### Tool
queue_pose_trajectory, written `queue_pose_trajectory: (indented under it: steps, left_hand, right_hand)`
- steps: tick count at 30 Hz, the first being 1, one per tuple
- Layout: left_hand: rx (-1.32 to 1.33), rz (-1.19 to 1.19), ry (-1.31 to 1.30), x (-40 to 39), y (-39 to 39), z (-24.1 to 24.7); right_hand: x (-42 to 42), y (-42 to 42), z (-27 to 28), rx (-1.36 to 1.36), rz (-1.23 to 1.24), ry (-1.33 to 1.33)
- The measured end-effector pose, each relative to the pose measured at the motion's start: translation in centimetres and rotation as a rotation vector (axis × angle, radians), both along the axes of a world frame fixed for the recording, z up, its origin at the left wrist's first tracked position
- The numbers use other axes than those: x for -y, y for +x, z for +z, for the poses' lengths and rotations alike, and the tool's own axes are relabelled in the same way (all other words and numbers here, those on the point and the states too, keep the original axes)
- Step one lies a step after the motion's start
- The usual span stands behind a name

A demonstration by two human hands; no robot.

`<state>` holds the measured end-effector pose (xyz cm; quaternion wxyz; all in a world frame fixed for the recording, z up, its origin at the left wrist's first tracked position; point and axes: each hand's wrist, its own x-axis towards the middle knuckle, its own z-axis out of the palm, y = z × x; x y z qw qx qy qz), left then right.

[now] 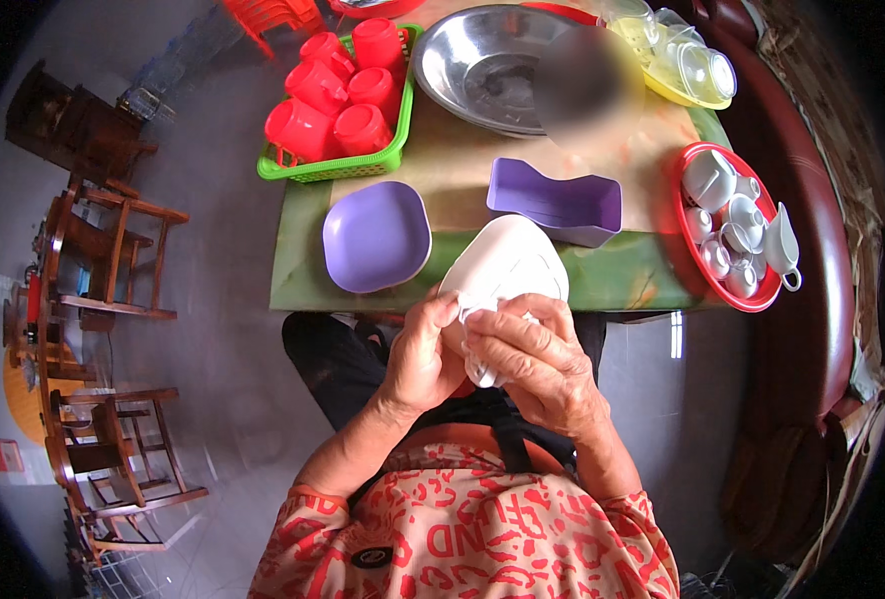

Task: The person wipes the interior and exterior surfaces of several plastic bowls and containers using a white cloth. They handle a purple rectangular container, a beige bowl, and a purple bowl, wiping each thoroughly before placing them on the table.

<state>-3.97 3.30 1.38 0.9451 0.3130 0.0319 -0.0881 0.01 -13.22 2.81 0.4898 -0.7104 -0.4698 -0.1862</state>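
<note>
My left hand (424, 352) grips the edge of a white rounded dish (514, 258) just off the table's near edge. A crumpled white cloth (481, 368) is pinched in my right hand (536, 356) and pressed against the same dish. A shallow purple square dish (376, 236) lies on the table to the left. Behind the white dish rests a purple plastic holder (555, 201) with a notched side. Part of the cloth is hidden by my fingers.
The green marble-patterned table (300, 262) also bears a green basket (401, 153) of red mugs (296, 129), a steel basin (442, 60), a red tray (757, 302) of white cups and a yellow basket (675, 93) of clear vessels. A maroon sofa (809, 247) stands right, wooden chairs (124, 299) left.
</note>
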Motion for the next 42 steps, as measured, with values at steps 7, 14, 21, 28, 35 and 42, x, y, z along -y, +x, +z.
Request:
queue_pose_trajectory:
  steps: [7,14,21,28,35,42]
  left_hand:
    - [-0.110,0.061,0.123,0.0,-0.2,0.5]
    - [0.084,0.120,0.411,0.5,-0.6,0.2]
    - [0.093,0.106,0.522,0.1,-0.8,0.3]
    - [0.092,0.086,0.626,-0.3,-0.9,-0.1]
    - [0.175,0.075,0.705,0.0,-1.1,0.2]
    - [0.223,-0.035,0.747,-0.8,-1.4,0.8]
  right_hand:
    - [1.1,-0.6,-0.3,-0.120,0.127,0.005]
    - [0.9,1.8,0.0,-0.249,-0.214,0.166]
    - [0.8,0.5,0.6,-0.133,-0.083,0.033]
    - [0.9,0.2,0.9,-0.104,-0.073,-0.026]
    - [1.2,1.3,0.7,-0.085,-0.210,0.026]
    - [1.1,0.1,1.7,0.004,-0.080,-0.077]
